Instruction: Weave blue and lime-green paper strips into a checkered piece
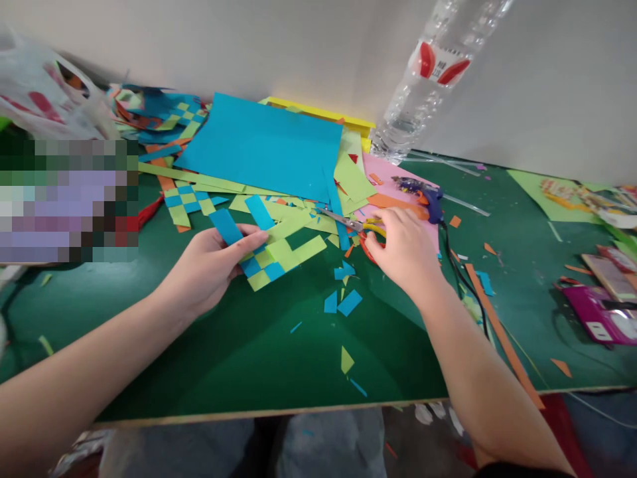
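Note:
My left hand is closed on a small woven piece of blue and light green paper strips, held just above the green table. My right hand lies over the orange and yellow handles of a pair of scissors, whose blades point left onto the paper pile. Its fingers curl around the handles. Small blue and green paper offcuts lie between and below my hands.
A large blue sheet tops a pile of coloured paper at the back. A clear plastic bottle stands by the wall. A glue gun with a black cord lies on pink paper. Packets and scraps sit at the right edge.

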Demonstrator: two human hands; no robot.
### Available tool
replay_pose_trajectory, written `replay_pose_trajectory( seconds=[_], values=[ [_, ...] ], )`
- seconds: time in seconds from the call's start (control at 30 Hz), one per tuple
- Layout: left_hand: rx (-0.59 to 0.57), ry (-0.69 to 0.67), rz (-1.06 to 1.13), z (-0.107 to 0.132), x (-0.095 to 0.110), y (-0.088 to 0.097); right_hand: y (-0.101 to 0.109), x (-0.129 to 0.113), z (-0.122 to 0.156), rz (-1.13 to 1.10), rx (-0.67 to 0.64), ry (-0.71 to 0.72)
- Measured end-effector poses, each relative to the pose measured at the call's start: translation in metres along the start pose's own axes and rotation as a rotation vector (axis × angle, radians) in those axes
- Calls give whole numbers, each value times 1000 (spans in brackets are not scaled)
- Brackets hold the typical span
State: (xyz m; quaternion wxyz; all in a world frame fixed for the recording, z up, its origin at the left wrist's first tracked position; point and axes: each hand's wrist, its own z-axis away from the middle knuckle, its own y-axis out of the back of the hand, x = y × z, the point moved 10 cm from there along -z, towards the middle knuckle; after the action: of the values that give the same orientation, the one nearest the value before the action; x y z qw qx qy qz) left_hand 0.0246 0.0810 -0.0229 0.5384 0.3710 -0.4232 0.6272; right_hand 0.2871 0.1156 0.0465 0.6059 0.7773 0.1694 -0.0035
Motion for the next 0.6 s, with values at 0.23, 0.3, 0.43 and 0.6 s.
replay_pose_trajectory(
  seconds=[0.23, 0.3, 0.43, 0.6],
  values=[
    [-4, 39, 151, -4, -1, 2, -23, 29, -1, 173, -195, -65],
    [-4, 46, 171, -5, -2, 2, -25, 30, -1, 142, -237, -33],
    [-36, 53, 194, -6, -3, -1, -25, 33, -2, 49, -268, -43],
    [-13, 39, 201, -9, -1, 1, -13, 38, -5, 6, -144, -141]
  ],
)
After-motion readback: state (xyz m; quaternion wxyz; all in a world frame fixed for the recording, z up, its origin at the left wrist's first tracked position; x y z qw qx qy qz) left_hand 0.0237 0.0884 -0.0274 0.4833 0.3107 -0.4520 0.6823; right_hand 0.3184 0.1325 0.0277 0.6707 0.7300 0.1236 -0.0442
